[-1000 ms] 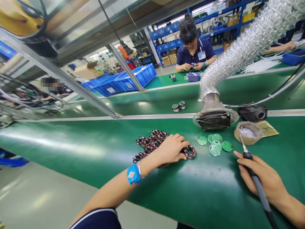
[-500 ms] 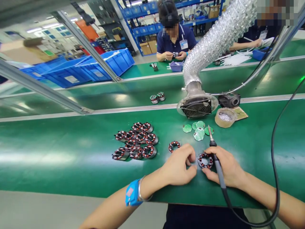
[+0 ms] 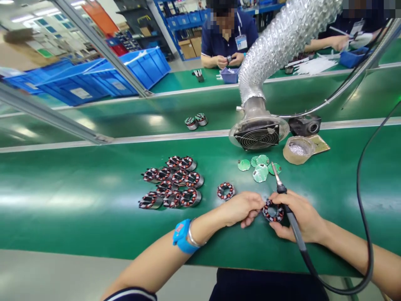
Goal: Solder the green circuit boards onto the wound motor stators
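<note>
My right hand [image 3: 305, 219] grips a ring-shaped motor stator [image 3: 267, 215] with copper windings between thumb and fingers. The same hand carries a soldering iron [image 3: 291, 219], its tip pointing away from me toward several round green circuit boards [image 3: 260, 174]. At the stator's left edge, my left hand [image 3: 246, 209] is closed in a pinch; what lies between its fingertips is too small to make out. Another stator [image 3: 226, 197] lies just beyond my left hand. Farther left, several more stators [image 3: 190, 197] stand grouped on the green bench.
A fume extractor [image 3: 257, 136] on a silver duct hangs over the bench's far side. Beside it sit a round tub [image 3: 297, 151] and a black holder [image 3: 304, 125]. Two board-topped stators [image 3: 191, 123] stand beyond the rail. Co-workers [image 3: 230, 42] sit opposite, near blue bins [image 3: 78, 85].
My left hand has moved right and closed its fingertips at the stator's edge. The right hand keeps its hold on stator and iron. The camera view has shifted slightly.
</note>
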A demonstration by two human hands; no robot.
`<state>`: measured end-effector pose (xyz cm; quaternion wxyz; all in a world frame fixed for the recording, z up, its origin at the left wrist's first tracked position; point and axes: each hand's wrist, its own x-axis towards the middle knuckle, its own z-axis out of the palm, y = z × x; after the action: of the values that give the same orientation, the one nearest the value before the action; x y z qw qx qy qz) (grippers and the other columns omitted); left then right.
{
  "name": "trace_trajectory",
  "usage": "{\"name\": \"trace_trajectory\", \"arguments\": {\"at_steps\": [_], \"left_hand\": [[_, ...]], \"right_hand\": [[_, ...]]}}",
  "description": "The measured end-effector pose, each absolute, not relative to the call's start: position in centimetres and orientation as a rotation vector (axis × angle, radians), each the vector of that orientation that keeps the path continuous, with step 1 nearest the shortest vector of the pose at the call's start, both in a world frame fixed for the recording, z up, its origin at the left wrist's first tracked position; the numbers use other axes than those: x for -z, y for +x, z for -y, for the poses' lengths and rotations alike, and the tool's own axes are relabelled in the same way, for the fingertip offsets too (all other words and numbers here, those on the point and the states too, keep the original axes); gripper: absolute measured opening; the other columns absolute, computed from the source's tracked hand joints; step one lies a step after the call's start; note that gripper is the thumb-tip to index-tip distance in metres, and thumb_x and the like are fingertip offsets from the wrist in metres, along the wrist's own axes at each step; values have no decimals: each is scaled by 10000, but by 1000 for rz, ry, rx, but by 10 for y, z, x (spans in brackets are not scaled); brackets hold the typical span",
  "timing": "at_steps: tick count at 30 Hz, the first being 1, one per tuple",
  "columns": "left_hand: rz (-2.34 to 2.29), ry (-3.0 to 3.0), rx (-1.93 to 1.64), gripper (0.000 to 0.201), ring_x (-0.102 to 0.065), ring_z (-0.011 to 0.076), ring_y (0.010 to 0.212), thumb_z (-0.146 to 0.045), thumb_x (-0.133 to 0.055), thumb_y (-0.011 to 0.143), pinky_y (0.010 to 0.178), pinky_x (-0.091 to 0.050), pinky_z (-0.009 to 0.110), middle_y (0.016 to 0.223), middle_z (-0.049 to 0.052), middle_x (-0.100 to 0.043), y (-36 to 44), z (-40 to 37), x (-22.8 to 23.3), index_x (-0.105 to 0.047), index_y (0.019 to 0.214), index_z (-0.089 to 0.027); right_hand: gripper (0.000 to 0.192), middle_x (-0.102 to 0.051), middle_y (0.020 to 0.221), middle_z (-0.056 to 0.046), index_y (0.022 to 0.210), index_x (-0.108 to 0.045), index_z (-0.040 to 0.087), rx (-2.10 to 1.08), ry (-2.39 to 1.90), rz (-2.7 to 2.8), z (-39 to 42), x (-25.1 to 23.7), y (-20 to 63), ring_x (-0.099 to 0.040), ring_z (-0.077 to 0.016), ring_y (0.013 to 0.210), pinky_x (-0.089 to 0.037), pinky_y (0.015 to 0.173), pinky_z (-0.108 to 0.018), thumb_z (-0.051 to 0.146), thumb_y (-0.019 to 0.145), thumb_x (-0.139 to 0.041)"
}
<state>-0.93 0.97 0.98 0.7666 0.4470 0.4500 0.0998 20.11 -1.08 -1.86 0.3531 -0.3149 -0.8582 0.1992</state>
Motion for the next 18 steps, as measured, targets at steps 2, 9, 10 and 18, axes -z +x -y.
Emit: {"name": "trace_trajectory", "arguments": {"at_steps": [2, 9, 10, 18], "left_hand": [[-1041, 924, -275, 283, -325, 47, 286, -399, -595, 703, 270, -220, 157, 429, -104, -370, -14, -13, -9, -416, 618, -197], [-1206, 963, -478, 293, -369, 36, 312, -435, -534, 785, 285, -251, 129, 475, -95, -412, -30, -24, -8, -413, 670, -194], [-1156, 987, -412, 314, -444, 47, 349, -470, -560, 781, 300, -307, 137, 546, -68, -498, -27, -21, -9, -448, 711, -185], [-987, 1077, -60, 342, -442, 45, 374, -454, -568, 806, 331, -341, 136, 511, -67, -480, -17, -13, -19, -448, 647, -176]], "right_hand": [[454, -677, 1032, -89, 1153, -460, 200, -537, -814, 2206, 11, 20, 202, -660, -217, 858, -564, 777, -372, 220, 739, -646], [437, -669, 1054, -93, 1125, -468, 201, -605, -824, 2180, 12, 18, 202, -655, -211, 884, -556, 792, -360, 161, 717, -620], [436, -666, 1057, -97, 1129, -468, 198, -606, -817, 2180, 12, 18, 201, -653, -213, 896, -555, 799, -363, 158, 720, -618], [465, -650, 1081, -108, 1155, -461, 188, -632, -809, 2181, 14, 18, 202, -629, -215, 932, -548, 833, -375, 138, 723, -627]]}}
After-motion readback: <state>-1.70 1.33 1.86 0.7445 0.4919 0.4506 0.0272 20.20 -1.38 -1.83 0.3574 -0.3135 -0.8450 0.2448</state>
